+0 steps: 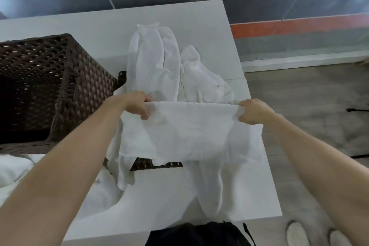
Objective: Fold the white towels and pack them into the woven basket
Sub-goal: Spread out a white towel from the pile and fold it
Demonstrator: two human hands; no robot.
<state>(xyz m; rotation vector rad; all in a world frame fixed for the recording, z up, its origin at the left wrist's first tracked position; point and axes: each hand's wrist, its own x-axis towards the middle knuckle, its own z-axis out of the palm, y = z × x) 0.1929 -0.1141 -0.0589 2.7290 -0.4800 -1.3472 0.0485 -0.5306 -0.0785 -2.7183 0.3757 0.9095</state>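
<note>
towel (pixel 185 132) held taut above the table (pixel 211 32), our left hand (pixel 136 104) and right hand (pixel 254 112) pinching its top corners.

white table (pixel 229 50), wooden floor (pixel 299 90)

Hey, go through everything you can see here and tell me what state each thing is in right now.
held towel: top edge stretched taut, rest hanging loose
left hand: grips the towel's left end
right hand: grips its right end
loose towels: crumpled, unfolded, on the table
woven basket: upright, open; inside too dark to judge
</note>
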